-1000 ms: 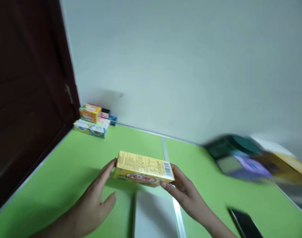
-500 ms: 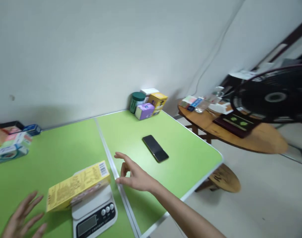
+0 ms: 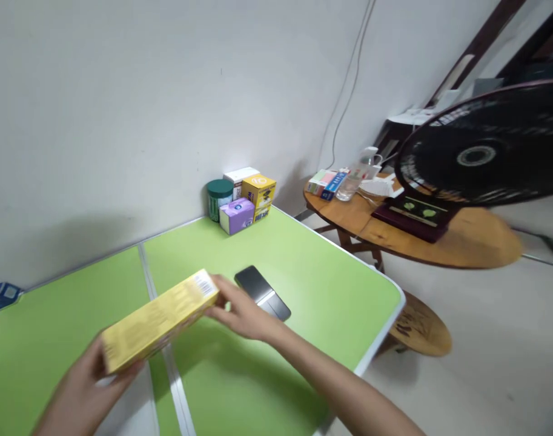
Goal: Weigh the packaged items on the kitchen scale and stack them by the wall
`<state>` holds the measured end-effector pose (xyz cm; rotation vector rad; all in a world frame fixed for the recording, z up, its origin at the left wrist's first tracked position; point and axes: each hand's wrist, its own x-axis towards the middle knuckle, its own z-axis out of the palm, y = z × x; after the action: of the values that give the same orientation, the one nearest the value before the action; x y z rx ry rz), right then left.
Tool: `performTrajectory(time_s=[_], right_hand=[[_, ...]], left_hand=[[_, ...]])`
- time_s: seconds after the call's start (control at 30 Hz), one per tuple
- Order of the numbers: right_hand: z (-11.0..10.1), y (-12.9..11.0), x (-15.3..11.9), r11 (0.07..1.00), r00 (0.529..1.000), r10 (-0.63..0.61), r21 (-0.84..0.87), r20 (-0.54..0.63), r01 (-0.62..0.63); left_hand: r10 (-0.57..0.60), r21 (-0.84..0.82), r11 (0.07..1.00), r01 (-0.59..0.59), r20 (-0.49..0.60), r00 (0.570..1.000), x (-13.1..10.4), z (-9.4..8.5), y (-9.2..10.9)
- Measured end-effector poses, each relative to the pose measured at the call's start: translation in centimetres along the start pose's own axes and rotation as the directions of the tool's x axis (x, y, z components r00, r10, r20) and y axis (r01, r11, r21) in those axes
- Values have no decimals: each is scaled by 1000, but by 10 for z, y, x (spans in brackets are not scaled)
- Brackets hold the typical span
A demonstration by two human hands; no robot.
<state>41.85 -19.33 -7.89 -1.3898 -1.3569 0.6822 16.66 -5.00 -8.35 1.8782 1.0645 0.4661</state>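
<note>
A long yellow box [image 3: 160,321] is held up over the green table [image 3: 321,266], tilted, its barcode end toward the right. My left hand [image 3: 88,381] grips its left end, and my right hand [image 3: 240,309] has the barcode end between thumb and fingers. Under the box and my left hand, part of the white scale [image 3: 133,406] shows; its display and buttons are out of sight. A black phone [image 3: 262,292] lies on the table just beyond my right hand.
At the back edge stand a green-lidded jar [image 3: 220,200], a purple box [image 3: 237,216] and a yellow box [image 3: 259,197]. Blue packaging [image 3: 2,295] lies far left. Rightward are a wooden table [image 3: 480,242] with a bottle [image 3: 352,175], a black fan [image 3: 480,145] and a stool [image 3: 424,324].
Both hands have closed on the yellow box, which has been lifted off the scale. The view has shifted, and the scale now lies mostly out of frame at the bottom.
</note>
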Motion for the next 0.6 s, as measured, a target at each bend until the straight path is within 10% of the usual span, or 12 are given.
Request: performTrajectory(time_s=[0.13,0.3,0.47,0.6], right_hand=[[-80,59,-7,989,912,138,1,-387,-150],[-167,126,7,968,741,243,110,-626,-225],[-234,174,43,955,659,289,159,-695,-251],[-249,204,68,949,649,310,184,-695,-257]], left_hand=[[129,-230,971,-67,265,956,71,112,84],[282,-116,957,-267,146,948,158,238,129],[327,-71,944,-323,57,943,207,305,156],[371,-100,923,-372,-35,928,223,330,163]])
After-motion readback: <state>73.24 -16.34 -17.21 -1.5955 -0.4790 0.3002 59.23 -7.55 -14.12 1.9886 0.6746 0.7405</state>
